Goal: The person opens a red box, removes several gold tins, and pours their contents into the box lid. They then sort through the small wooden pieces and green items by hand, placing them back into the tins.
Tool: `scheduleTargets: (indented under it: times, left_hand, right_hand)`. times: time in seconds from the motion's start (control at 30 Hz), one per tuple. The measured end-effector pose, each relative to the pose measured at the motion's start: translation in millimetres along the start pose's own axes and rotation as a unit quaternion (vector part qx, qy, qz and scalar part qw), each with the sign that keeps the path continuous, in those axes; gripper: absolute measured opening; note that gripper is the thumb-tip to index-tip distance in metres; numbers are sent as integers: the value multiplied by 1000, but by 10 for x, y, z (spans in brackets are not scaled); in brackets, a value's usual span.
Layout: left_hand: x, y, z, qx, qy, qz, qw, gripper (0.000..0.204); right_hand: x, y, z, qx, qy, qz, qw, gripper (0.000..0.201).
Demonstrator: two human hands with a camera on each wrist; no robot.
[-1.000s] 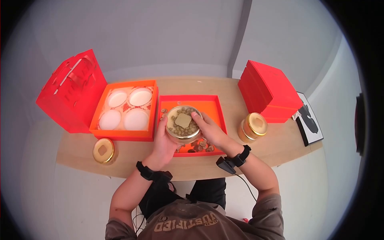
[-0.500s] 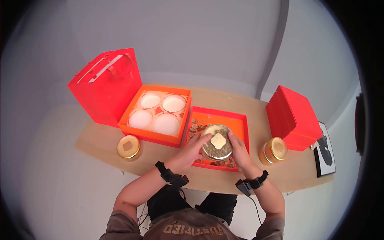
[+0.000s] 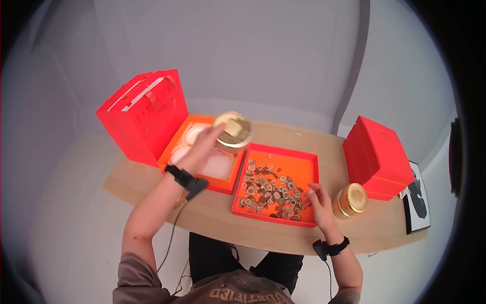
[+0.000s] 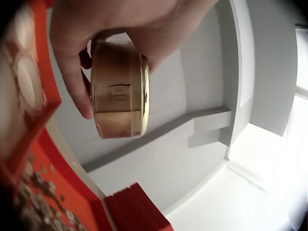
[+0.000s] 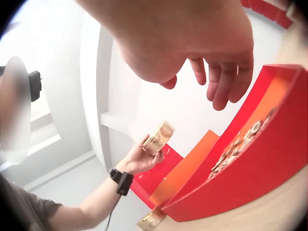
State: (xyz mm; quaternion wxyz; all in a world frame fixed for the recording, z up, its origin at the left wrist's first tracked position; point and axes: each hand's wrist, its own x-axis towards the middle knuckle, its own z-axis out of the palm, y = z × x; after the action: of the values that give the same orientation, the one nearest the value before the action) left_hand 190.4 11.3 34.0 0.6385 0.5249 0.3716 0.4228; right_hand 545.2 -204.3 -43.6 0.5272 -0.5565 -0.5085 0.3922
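The left hand [image 3: 202, 147] grips a round gold-lidded jar [image 3: 233, 130] above the orange box with round white wells [image 3: 217, 166]. In the left wrist view, fingers and thumb curl round that jar [image 4: 118, 91], which is held off every surface. At the right edge of the shallow red tray [image 3: 276, 221], the right hand [image 3: 321, 205] hovers with loosely bent fingers and nothing in them. Many small brown-rimmed slices [image 3: 276, 192] lie scattered in the tray. The right wrist view shows the right hand [image 5: 192, 43] over the tray's wall [image 5: 240, 192], its fingers hanging.
A red paper bag [image 3: 147, 121] stands at the left behind the orange box. On the right are stacked red boxes [image 3: 379, 157], a gold-lidded jar [image 3: 351, 199] and a black-framed picture [image 3: 419, 202]. Another jar is mostly hidden below the left forearm.
The left hand has carried the jar left and up from over the tray to over the orange box. The right hand has let go of it and moved to the tray's right edge.
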Motion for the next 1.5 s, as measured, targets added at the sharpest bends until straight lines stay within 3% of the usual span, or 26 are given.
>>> scheduleTargets:
  times: [0.13, 0.23, 0.4, 0.47, 0.57, 0.8, 0.9, 0.97, 1.0, 1.07, 1.2, 1.27, 1.5]
  left_hand:
    - [384, 161, -550, 41, 99, -74, 991, 55]
    - [699, -24, -970, 50, 146, -91, 984, 54]
    - [890, -112, -1100, 85, 194, -122, 970, 47]
    - [978, -165, -1181, 92, 269, -125, 951, 47]
    - [1115, -261, -1313, 152, 309, -107, 933, 44]
    - [1036, -271, -1422, 96, 229, -151, 957, 41]
    - [1050, -281, -1506, 198, 240, -170, 935, 37]
    - [1131, -318, -1642, 345, 198, -153, 905, 40]
    - [1157, -336, -1667, 344, 199, -155, 904, 40]
    - [1233, -389, -1729, 556, 198, -79, 803, 41]
    - [1285, -470, -1869, 542, 167, -86, 819, 43]
    - [1257, -484, -1866, 493, 174, -91, 848, 40]
    - [1126, -324, -1662, 498, 169, -116, 842, 33]
  right_hand:
    - [-98, 291, 33, -34, 36, -42, 998, 32]
    - [-162, 303, 120, -123, 37, -41, 991, 33]
    - [-189, 312, 174, -138, 33, -67, 988, 36]
    - [-191, 320, 173, -148, 35, -70, 986, 37]
    - [-187, 351, 181, -154, 35, -74, 985, 37]
    - [-168, 340, 205, -168, 37, -86, 981, 38]
    - [-182, 299, 211, -166, 29, -74, 983, 38]
    - [-184, 319, 217, -158, 26, -68, 985, 38]
    - [-180, 332, 213, -151, 26, -65, 986, 38]
    - [-175, 379, 207, -149, 25, -66, 986, 38]
    - [-179, 364, 216, -155, 22, -73, 985, 38]
    - [-178, 360, 219, -158, 20, -70, 985, 38]
    - [-183, 311, 218, -181, 19, -64, 981, 38]
